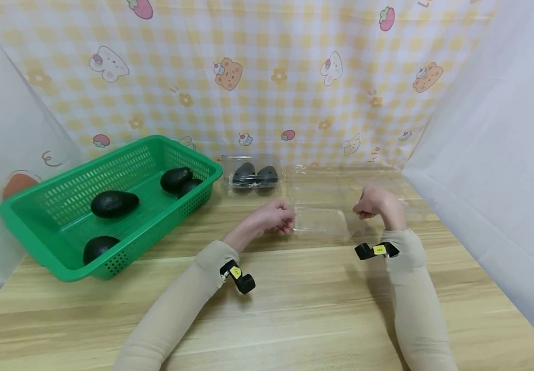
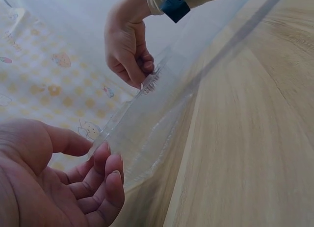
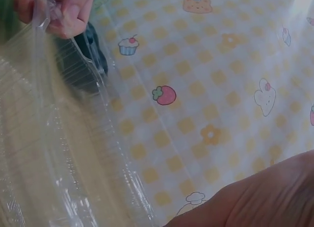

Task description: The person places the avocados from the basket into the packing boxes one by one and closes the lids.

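Note:
A clear plastic clamshell container [image 1: 320,220] is raised between the two hands at the middle right of the head view, tilted up at its back. My left hand [image 1: 275,215] pinches its left edge between thumb and fingertips, as the left wrist view also shows. At the opposite edge, my right hand [image 1: 377,202] grips the plastic with curled fingers. Seen from the left wrist, the container wall [image 2: 142,134] stretches from one hand to the other. In the right wrist view the ribbed plastic [image 3: 29,138] fills the left side, and most of the right hand is out of frame.
Left stands a green basket [image 1: 39,203] holding several avocados, one dark avocado [image 1: 114,204] near its middle. Against the patterned curtain [image 1: 267,77] sits another clear container [image 1: 251,158] with two avocados [image 1: 267,176] inside. More clear plastic [image 1: 403,185] lies behind the right hand.

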A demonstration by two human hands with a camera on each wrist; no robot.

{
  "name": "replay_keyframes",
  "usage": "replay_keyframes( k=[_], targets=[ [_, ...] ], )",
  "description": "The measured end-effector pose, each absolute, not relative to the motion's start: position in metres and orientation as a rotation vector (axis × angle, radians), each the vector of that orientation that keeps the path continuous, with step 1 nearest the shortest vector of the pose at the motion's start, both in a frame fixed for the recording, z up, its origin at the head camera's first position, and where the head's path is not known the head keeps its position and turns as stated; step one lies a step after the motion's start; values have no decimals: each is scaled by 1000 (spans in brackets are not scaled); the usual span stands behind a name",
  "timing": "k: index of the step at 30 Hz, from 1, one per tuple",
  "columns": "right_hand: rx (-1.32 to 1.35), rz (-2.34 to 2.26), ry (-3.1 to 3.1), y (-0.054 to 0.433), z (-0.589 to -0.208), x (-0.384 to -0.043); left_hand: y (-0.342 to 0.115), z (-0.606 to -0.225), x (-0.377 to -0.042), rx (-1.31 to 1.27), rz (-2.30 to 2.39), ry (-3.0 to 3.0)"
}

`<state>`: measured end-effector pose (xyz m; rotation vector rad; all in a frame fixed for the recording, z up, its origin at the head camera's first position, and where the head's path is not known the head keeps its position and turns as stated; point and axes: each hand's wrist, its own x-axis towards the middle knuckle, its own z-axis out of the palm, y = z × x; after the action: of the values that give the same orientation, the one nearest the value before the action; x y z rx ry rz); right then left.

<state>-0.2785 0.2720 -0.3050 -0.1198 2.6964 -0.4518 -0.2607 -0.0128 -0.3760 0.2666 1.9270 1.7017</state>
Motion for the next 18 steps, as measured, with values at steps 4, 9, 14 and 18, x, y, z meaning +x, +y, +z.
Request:
replay_keyframes(
  k=[4,9,14,18],
  targets=[
    [-160,-435,2704,272,-307,-275,-15,-376,-259,282,1691,1938],
    [-169,-520,2736,276,-312,-270,-18,-375,-257,306,1679,1938],
    [-157,-642,2755,280,-319,-267,-20,-374,-255,305,1678,1930],
    [-149,-692,2775,282,-326,-268,-21,-374,-253,307,1679,1928]
  ],
)
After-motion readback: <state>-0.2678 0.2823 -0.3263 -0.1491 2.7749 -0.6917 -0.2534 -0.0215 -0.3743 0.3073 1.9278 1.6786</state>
